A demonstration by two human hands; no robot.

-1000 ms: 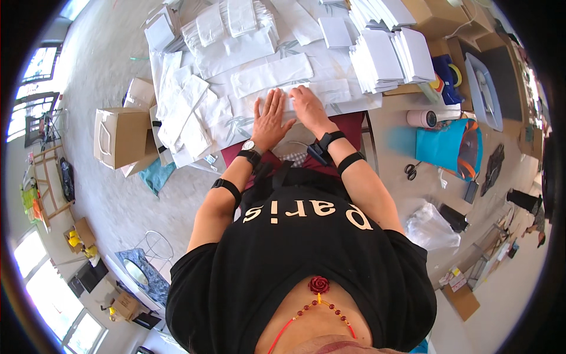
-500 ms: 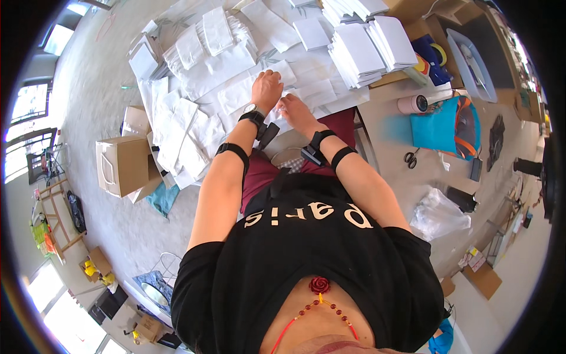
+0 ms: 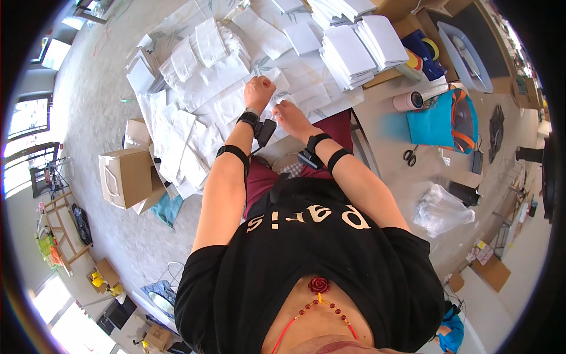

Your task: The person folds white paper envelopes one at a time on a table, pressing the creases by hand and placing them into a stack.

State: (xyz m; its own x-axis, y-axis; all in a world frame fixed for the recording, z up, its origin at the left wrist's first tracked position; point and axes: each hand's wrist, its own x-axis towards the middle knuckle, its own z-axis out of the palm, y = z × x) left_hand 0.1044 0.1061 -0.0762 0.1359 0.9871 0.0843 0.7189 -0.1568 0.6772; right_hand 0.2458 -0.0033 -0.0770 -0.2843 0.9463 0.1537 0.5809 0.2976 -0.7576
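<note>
Both my hands are over the near edge of a table covered with a pale leaf-patterned cloth (image 3: 200, 88). My left hand (image 3: 259, 92) is curled closed above a flat white packet (image 3: 231, 107); whatever its fingers hold is hidden. Just right of it and nearer to me, my right hand (image 3: 292, 120) is closed with thumb and fingertips pressed together. What lies in that pinch is too small and pale to make out. Another thin, whitish sleeve (image 3: 312, 97) lies flat beyond the right hand. Stacked white packets (image 3: 210, 42) and a loose spread of them (image 3: 180, 138) surround the left hand.
Tall stacks of white cards or envelopes (image 3: 348, 56) stand at the far right beside a cardboard box. A pink cylinder (image 3: 407, 101), a blue bag (image 3: 442, 121) and black scissors (image 3: 410, 155) are to the right. A brown carton (image 3: 125, 177) stands left of the table.
The whole view has shifted slightly. Relative to the table, my left hand has drawn a little back toward me, its fingers more tightly curled. My right hand stays close by, still pinched.
</note>
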